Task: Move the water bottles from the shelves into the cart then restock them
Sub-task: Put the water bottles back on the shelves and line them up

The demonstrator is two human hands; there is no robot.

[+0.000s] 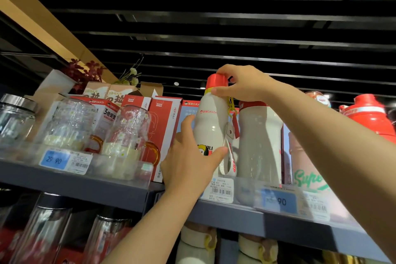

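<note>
A white water bottle [212,120] with a red cap, a cartoon print and a hanging strap stands at the front of the top shelf [111,188]. My left hand [190,161] grips its lower body from the left, thumb across the front. My right hand [242,83] grips the red cap and neck from above. Right beside it stands a second white bottle [260,141] with a red collar; my right forearm hides its top. Further right are a pink bottle [306,169] with green lettering and a red bottle [372,113].
Glass mugs [128,130] and a glass jar [15,115] stand left of the bottle, with red boxes [162,118] behind. Price tags [64,161] line the shelf edge. Below the shelf are clear tumblers [45,229] and more white bottles [197,244].
</note>
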